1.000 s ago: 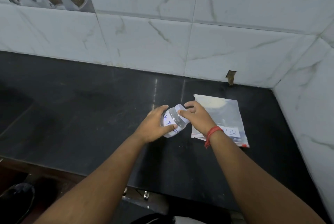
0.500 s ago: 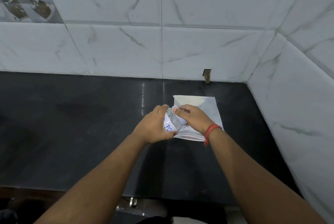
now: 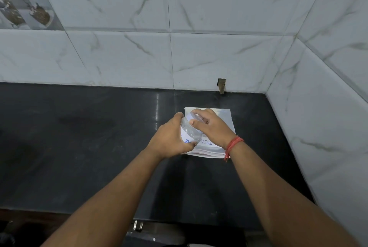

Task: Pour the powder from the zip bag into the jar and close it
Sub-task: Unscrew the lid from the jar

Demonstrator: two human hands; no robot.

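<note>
Gripping jar [image 3: 189,134] – left hand [image 3: 169,140] round body, right hand [image 3: 213,127] on lid [image 3: 192,116] – above zip bag [image 3: 223,116].

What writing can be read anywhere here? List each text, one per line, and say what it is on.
"P": blue handwriting on the white label of the jar; the rest is hidden by the left hand.
"POW", seen upside down: blue handwriting on the zip bag lying on the counter; the rest is hidden by the right hand.
No other text is visible.
</note>
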